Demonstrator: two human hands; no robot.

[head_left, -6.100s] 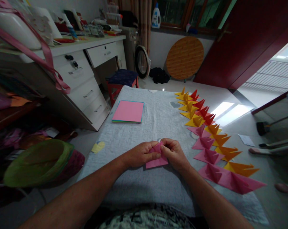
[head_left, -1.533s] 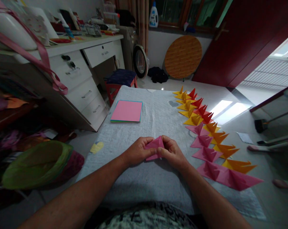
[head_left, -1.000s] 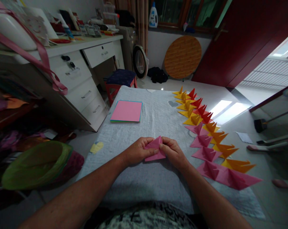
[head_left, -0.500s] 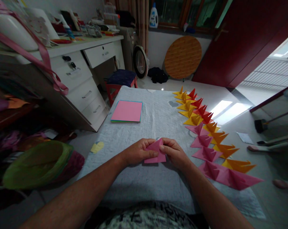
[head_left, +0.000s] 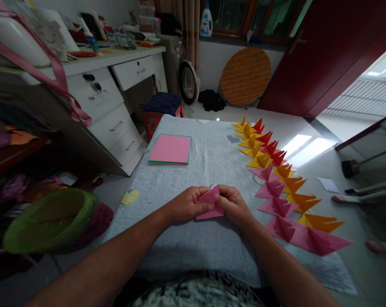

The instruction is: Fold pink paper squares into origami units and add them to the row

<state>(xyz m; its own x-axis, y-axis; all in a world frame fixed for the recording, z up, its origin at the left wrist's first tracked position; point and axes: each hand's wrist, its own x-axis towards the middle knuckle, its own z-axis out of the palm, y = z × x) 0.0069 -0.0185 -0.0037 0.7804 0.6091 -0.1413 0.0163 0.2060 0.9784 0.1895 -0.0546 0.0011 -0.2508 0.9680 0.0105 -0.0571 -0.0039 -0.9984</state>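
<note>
Between my two hands is a folded piece of pink origami paper [head_left: 209, 197], held just above the cloth near the front of the table. My left hand [head_left: 188, 204] pinches its left side, the thumb lying flat across the front. At the right edge, my right hand [head_left: 233, 204] grips the paper with thumb and fingers, and the thumb presses close to the upper fold. Parts of the paper are covered by my fingers. Off to the right stand rows of folded paper cranes: pink ones [head_left: 277, 207], yellow ones [head_left: 260, 160], orange ones [head_left: 303, 201] and red ones [head_left: 277, 155].
A stack of square paper [head_left: 170, 149], pink on top, lies at the back left of the cloth-covered table [head_left: 212, 149]. Beyond are a stool [head_left: 162, 103] and a white desk [head_left: 103, 115]. A green-rimmed basket [head_left: 52, 221] stands on the left.
Both hands have shifted very slightly to the right with the pink paper. The paper's lower edge now tilts a little, and my right thumb covers more of its right side.
</note>
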